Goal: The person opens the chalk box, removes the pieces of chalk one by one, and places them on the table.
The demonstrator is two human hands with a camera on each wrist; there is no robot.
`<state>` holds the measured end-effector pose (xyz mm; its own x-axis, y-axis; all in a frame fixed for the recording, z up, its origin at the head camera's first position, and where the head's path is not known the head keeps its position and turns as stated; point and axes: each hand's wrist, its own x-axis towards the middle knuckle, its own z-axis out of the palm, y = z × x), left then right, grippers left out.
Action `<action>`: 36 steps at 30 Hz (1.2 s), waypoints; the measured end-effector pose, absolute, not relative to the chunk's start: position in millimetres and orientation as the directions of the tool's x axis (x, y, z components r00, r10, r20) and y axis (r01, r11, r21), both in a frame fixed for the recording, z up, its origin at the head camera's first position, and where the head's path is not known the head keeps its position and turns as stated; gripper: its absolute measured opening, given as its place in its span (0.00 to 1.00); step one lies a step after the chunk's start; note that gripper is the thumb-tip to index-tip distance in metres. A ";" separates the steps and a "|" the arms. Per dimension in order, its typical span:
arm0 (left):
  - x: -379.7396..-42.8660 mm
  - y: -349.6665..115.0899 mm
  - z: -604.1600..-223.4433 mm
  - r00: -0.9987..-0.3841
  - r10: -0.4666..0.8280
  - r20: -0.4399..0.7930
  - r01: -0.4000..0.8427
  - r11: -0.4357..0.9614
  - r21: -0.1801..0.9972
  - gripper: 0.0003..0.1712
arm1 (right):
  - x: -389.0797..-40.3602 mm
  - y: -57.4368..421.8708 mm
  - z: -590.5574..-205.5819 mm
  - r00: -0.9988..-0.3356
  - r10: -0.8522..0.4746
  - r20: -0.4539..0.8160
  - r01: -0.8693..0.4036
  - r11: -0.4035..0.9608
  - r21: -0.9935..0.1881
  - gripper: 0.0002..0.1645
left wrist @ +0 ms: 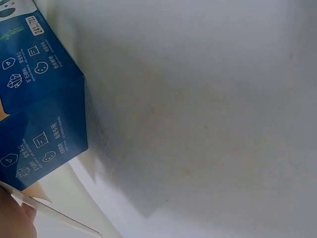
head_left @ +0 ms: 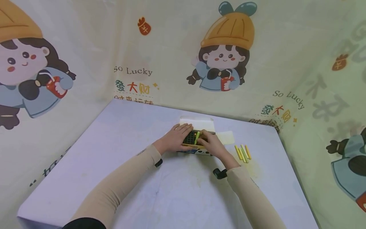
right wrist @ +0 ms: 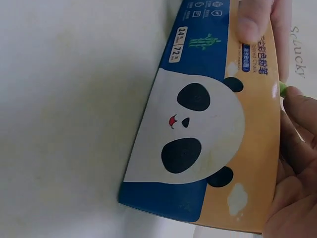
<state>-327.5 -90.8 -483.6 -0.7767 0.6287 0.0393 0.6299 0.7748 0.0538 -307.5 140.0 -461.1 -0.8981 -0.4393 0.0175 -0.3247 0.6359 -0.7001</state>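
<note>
A panda-printed chalk box (head_left: 197, 151) lies on the table with its top open, showing a dark tray with holes. My left hand (head_left: 178, 138) grips its left end, the thumb on the orange front face and the fingers across the top. With thumb and fingers, my right hand (head_left: 212, 143) pinches a green chalk stick (head_left: 197, 137) over the tray. In the right wrist view the front of the box (right wrist: 213, 124) hides most of that stick. The left wrist view shows a blue end of the box (left wrist: 44, 69).
Several yellow, green and orange chalk sticks (head_left: 238, 152) lie side by side to the right of the box. The raised lid (head_left: 197, 122) stands behind it, and a pale flap (head_left: 225, 137) sticks out rightward. A white cloth covers the table (head_left: 128, 127); printed curtains hang around it.
</note>
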 end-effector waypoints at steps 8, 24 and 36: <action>-329.3 -92.3 -485.6 -0.774 0.631 0.050 0.632 0.769 0.096 0.57 | -308.2 144.5 -465.1 -0.899 -0.435 0.047 -0.316 0.571 -0.758 0.09; -328.5 -96.0 -500.3 -0.892 0.441 0.100 0.435 0.775 0.458 0.56 | -307.1 148.7 -466.0 -0.931 -0.362 0.037 -0.230 0.505 -0.832 0.15; -325.0 -99.1 -496.7 -0.882 0.452 0.134 0.469 0.812 0.347 0.53 | -307.9 158.8 -459.5 -0.948 -0.312 0.063 -0.198 0.425 -0.883 0.20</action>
<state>-325.0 -99.1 -496.7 -0.8821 0.4517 0.1336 0.4686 0.8122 0.3475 -307.9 158.8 -459.5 -0.9480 -0.3119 0.0630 -0.1985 0.4247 -0.8833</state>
